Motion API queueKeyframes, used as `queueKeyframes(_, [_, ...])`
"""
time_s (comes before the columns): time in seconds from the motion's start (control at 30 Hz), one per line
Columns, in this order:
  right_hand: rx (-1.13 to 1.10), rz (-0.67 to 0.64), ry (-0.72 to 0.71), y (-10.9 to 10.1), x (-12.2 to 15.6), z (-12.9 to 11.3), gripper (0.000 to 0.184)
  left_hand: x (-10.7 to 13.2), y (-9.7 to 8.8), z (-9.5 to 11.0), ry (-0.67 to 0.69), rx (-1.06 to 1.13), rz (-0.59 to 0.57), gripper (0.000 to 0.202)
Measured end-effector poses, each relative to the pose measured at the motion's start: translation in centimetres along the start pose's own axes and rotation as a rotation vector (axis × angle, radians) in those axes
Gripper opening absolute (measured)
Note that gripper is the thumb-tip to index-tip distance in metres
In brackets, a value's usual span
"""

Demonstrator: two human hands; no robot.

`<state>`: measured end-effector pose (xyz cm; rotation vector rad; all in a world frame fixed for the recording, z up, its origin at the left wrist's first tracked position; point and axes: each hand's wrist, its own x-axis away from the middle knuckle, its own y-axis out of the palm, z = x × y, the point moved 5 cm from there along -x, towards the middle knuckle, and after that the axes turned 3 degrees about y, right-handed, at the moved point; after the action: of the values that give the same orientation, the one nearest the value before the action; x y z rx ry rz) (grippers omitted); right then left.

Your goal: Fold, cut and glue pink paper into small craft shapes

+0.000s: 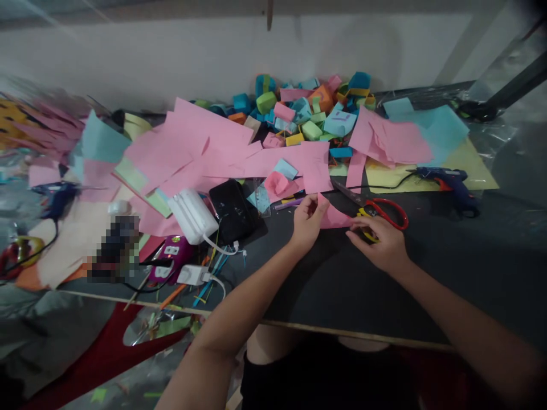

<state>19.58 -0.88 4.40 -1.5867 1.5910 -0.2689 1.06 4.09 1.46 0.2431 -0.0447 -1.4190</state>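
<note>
A small pink piece of paper [334,217] stretches between my two hands just above the dark table. My left hand [308,225] pinches its upper left corner between thumb and fingers. At the paper's right corner, the fingers of my right hand [382,239] are closed on the edge; the exact grip is partly hidden. Scissors with red and yellow handles [391,208] lie right behind my right hand, which covers part of the yellow handle. Their blades point to the upper left, toward a pink paper rectangle [316,166].
Folded paper pieces [311,117] are heaped against the wall. Pink sheets [183,148] spread at left. A blue glue gun [457,185] lies at right on yellow paper [474,171]. A white charger [192,216], black case [234,210] and cables sit left of my hands.
</note>
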Motion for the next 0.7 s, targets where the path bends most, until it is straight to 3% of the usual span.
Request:
queueKeyframes(0.1, [0.079,0.064,0.062,0.0,-0.3,0.8,0.028,0.0,0.1,-0.2,-0.002,0.028,0.013,0.046])
queueKeyframes(0.17, [0.108,0.091,0.047,-0.1,-0.5,1.0,0.024,0.0,0.2,-0.3,0.006,0.055,0.017,0.046])
queueKeyframes(0.33, [0.012,0.015,0.049,0.2,-0.7,1.5,0.023,-0.3,0.2,-0.8,-0.009,0.109,0.007,0.04])
queueKeyframes(0.5, [-0.169,0.004,0.245,0.4,-0.9,2.8,0.029,-0.8,1.2,-1.5,-0.025,0.109,-0.225,0.034])
queueKeyframes(0.57, [-0.135,-0.041,0.203,0.7,-1.2,2.6,0.026,-1.0,1.5,-1.8,0.012,0.02,-0.284,0.032])
queueKeyframes(0.7, [0.001,-0.046,0.108,1.0,-1.7,2.2,0.02,-1.5,1.5,-2.1,0.043,-0.036,-0.255,0.033])
